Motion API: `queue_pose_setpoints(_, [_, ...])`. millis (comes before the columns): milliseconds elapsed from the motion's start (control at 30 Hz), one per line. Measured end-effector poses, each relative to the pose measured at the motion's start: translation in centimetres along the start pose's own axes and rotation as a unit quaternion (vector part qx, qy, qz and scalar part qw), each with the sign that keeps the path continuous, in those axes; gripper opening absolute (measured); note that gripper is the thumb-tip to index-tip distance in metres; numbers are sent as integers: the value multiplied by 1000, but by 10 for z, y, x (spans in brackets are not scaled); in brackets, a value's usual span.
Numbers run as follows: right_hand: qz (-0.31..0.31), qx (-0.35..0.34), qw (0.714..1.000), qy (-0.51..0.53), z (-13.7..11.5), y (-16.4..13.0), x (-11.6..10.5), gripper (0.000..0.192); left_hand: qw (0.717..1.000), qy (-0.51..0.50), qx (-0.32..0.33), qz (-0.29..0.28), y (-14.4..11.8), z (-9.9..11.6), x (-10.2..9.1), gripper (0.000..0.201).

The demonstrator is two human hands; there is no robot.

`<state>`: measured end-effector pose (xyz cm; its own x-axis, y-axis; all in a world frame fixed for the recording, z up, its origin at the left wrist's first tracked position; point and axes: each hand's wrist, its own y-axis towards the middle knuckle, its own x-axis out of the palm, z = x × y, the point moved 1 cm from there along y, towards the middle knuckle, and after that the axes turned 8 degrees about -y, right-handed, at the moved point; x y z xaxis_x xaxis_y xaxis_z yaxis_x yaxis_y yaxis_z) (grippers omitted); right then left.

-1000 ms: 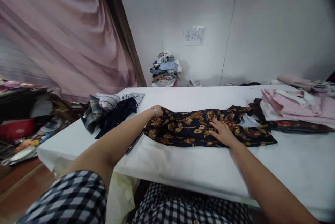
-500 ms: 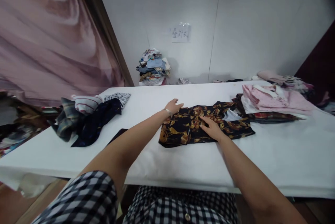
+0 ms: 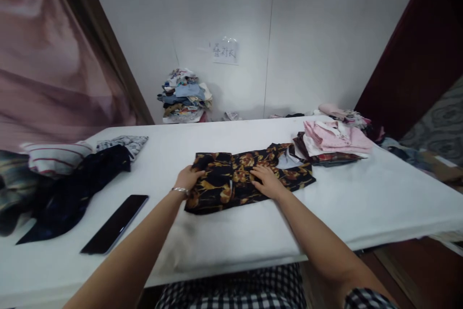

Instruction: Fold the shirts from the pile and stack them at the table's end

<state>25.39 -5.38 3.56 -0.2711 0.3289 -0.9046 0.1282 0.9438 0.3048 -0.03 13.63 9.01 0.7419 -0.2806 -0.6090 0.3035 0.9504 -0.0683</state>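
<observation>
A black shirt with a gold leaf print [image 3: 249, 176] lies partly folded on the white table [image 3: 361, 198]. My left hand [image 3: 188, 179], with a bracelet at the wrist, grips the shirt's left edge. My right hand [image 3: 265, 181] lies flat on the middle of the shirt, fingers spread, pressing it down.
A dark phone [image 3: 115, 223] lies at the table's front left. Crumpled dark and striped clothes [image 3: 65, 174] are heaped at the left. A folded stack topped with pink [image 3: 334, 140] sits at the right. More clothes [image 3: 184, 97] are piled by the back wall.
The shirt's left part has been folded over, making it shorter. My left hand moved from the far side of the shirt to its left edge. The view swung right.
</observation>
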Motion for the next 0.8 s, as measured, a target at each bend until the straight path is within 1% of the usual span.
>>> queue_pose_setpoints(67, [-9,-44,999,16,-9,-1,2,41,1000,21,-12,19,6,-19,-22,29])
queue_pose_setpoints(133, [-15,-75,996,38,-17,-1,8,38,996,73,-29,32,10,-40,-38,27])
queue_pose_setpoints(200, [-14,-81,995,58,-22,0,14,35,992,116,-35,37,11,-57,-45,27])
queue_pose_setpoints(267, [-5,-68,994,87,-24,1,16,33,991,128,-32,37,11,-67,-44,28])
queue_pose_setpoints(300, [4,-50,994,100,-22,2,15,32,991,128,-31,37,11,-70,-43,29])
queue_pose_setpoints(333, [17,-20,994,108,-18,3,11,31,991,127,-29,37,12,-72,-41,30])
queue_pose_setpoints(400, [50,68,992,97,-5,8,-1,31,991,123,-30,32,13,-74,-39,32])
queue_pose_setpoints(467, [78,161,982,60,15,14,-17,32,992,118,-27,28,15,-75,-39,33])
queue_pose_setpoints(533, [91,233,968,22,37,22,-34,35,993,111,-25,25,16,-78,-40,34])
queue_pose_setpoints(600, [91,299,950,-15,58,30,-48,37,994,104,-24,25,16,-81,-41,35])
queue_pose_setpoints(667, [80,359,929,-48,75,37,-57,41,995,93,-21,24,16,-84,-41,36])
queue_pose_setpoints(733, [62,410,907,-74,87,44,-61,49,996,84,-17,20,16,-85,-41,37])
queue_pose_setpoints(800, [38,449,888,-89,94,51,-60,60,997,80,-14,15,16,-85,-41,37])
